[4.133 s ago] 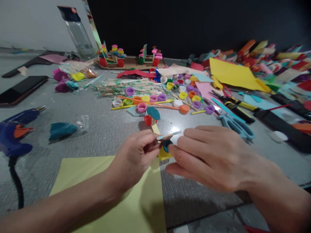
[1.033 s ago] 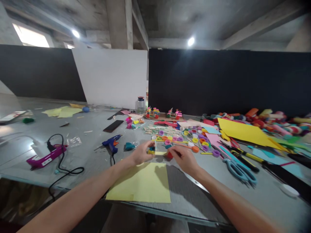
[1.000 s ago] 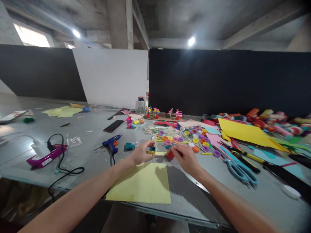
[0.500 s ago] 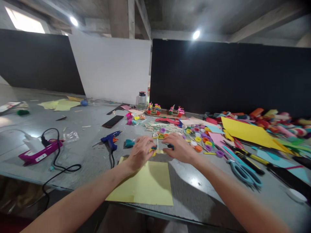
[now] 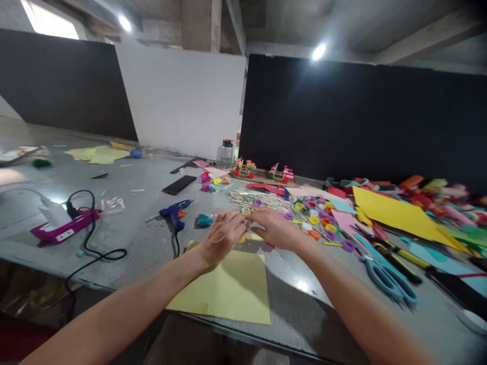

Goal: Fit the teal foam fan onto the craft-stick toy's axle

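My left hand (image 5: 223,234) is closed, its fingertips curled down over a small craft piece just beyond the pale yellow sheet (image 5: 232,286). My right hand (image 5: 277,229) meets it from the other side, fingers bent and the tips almost touching the left ones. What the fingertips grip is mostly hidden behind them. A bit of yellow shows under the left fingers and a bit of red beneath the right hand. Left of my hands lie a teal piece (image 5: 204,220) and a blue glue gun (image 5: 174,214). Colourful bottle caps (image 5: 314,220) spread to the right.
A purple power strip (image 5: 64,228) with a black cord is at left. Teal-handled scissors (image 5: 390,281), pliers and a yellow sheet (image 5: 403,210) lie at right. Behind stand two small craft models (image 5: 244,169), a bottle (image 5: 227,152), a phone (image 5: 179,184) and patterned sticks (image 5: 258,197).
My right hand has shifted left, closing the gap to my left hand, and its fingertips now come together with the left ones. The head view has turned slightly left and down.
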A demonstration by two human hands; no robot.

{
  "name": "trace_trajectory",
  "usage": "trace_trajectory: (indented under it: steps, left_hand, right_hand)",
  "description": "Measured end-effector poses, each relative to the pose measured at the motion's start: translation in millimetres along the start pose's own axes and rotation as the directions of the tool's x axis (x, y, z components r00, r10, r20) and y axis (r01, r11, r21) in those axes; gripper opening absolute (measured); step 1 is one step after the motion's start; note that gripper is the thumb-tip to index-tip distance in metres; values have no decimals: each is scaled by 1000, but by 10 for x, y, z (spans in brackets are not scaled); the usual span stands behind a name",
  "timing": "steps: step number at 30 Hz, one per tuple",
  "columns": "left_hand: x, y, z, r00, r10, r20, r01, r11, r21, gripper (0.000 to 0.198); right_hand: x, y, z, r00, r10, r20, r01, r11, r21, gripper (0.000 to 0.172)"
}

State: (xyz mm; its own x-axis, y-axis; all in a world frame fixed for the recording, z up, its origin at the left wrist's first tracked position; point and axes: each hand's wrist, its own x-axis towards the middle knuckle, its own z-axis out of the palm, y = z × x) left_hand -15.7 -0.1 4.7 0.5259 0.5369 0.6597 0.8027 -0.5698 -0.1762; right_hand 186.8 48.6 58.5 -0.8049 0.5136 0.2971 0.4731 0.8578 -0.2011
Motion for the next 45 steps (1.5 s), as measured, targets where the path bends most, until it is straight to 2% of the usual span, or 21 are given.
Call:
trace_trajectory:
  steps: [4, 12, 31, 35, 41, 45]
  left_hand:
    - [-2, 3, 31, 999, 13, -31, -13, 1000, 16, 16]
    - [-20, 8, 85, 999, -11, -51, 11, 1000, 12, 12]
    - [-6, 32, 52, 997, -63, -34, 61, 997, -55, 7]
    - [-12, 30, 3, 995, -97, -34, 92, 990, -110, 9]
    - [-87, -86, -26, 976, -213, -38, 195, 941, -277, 26]
    - [-129, -149, 91, 966, -254, 38, 247, 879, -408, 39]
  right_hand:
    - [11, -22, 16, 1000, -21, -18, 21, 1000, -6, 21]
    - [18, -3, 20, 999, -40, -36, 40, 999, -7, 24]
    - [25, -1, 45, 999, -20, -44, 21, 999, 32, 26]
    - [-9, 4, 27, 999, 17, -36, -15, 998, 58, 29]
    - [-99, 91, -61, 995, 93, -44, -89, 992, 85, 48]
    - [-130, 96, -117, 993, 97, -60, -93, 993, 65, 41]
